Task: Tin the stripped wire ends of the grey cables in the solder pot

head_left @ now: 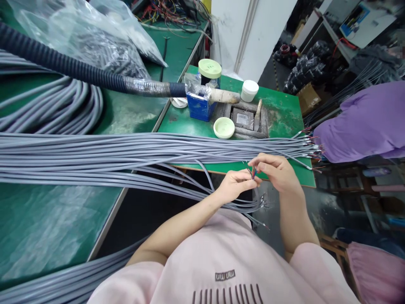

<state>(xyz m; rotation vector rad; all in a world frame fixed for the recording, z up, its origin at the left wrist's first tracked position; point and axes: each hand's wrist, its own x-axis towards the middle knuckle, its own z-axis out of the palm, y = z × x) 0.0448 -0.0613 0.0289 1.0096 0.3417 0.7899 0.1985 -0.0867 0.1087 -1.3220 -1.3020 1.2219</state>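
Head view: left hand [238, 182] is pinching coloured wires [254, 172], grip closed, at the surface's [283, 116] near edge; right hand [276, 169] is curling over them, hold unclear. Wires are apparently being separated; next move is calling for steady left pinching.

Item 1: pink shirt [240, 249], chest: sm. dk. label [225, 275] w/ lt. letters, upside down in view; approx. "MIU MIU", exact spelling uncert. Item 2: pale-green lid [209, 67], top: faint marks, illeg. Item 3: blue-and-wht. panel [355, 20], upper R: too blurred to read.
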